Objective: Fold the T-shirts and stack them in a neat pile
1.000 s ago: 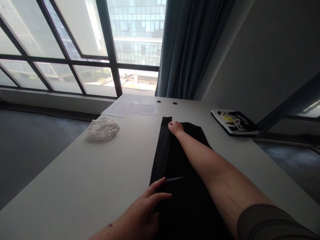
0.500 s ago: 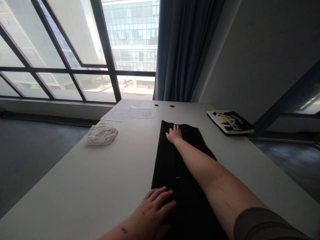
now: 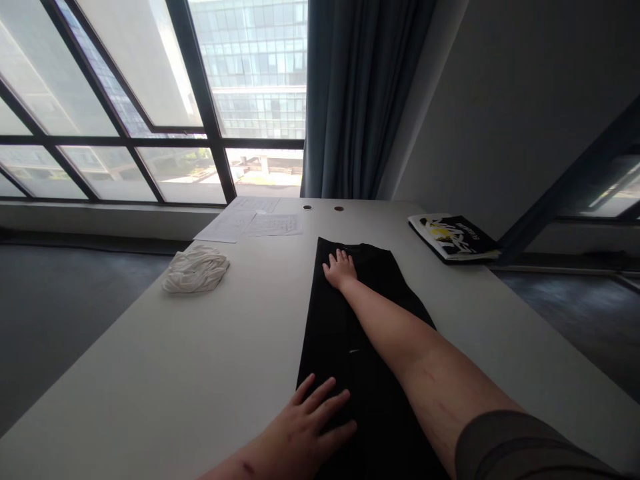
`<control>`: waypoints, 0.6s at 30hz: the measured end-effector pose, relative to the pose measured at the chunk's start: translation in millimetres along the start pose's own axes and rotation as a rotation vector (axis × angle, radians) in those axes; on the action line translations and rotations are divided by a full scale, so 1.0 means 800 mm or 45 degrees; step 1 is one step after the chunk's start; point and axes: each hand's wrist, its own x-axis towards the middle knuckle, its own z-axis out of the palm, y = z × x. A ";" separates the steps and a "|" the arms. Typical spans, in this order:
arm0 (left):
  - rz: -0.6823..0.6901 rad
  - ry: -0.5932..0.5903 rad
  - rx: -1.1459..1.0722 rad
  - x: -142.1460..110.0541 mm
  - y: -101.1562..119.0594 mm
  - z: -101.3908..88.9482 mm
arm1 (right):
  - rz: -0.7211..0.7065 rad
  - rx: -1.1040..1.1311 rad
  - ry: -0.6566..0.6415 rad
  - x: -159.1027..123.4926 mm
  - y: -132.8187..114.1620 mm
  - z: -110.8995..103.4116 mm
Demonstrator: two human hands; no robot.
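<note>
A black garment [image 3: 373, 390], folded lengthwise, lies flat on the white table [image 3: 225, 360]. It bears a small light mark near its middle, and its lower part runs out of the bottom of the picture. My right hand [image 3: 341, 268] rests flat near the garment's far end, fingers stretched out, with the forearm reaching across the cloth. Close to me, my left hand [image 3: 315, 420] is spread over the garment's left edge. Neither hand grips anything.
To the left sits a bundled white cloth [image 3: 196, 269]. Behind it lie paper sheets [image 3: 274, 225]. A black-and-white printed package [image 3: 454, 237] stands at the back right. Two round cable holes [image 3: 339, 209] are set in the far end, before a blue curtain [image 3: 355, 100].
My left hand's fingers have spread wider on the garment. My right hand has stayed near the far end, with a slight shift towards me. The whole view has moved slightly.
</note>
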 end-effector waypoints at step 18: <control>-0.187 -0.149 -0.106 0.008 0.041 -0.053 | 0.058 0.109 0.141 -0.169 0.327 -0.047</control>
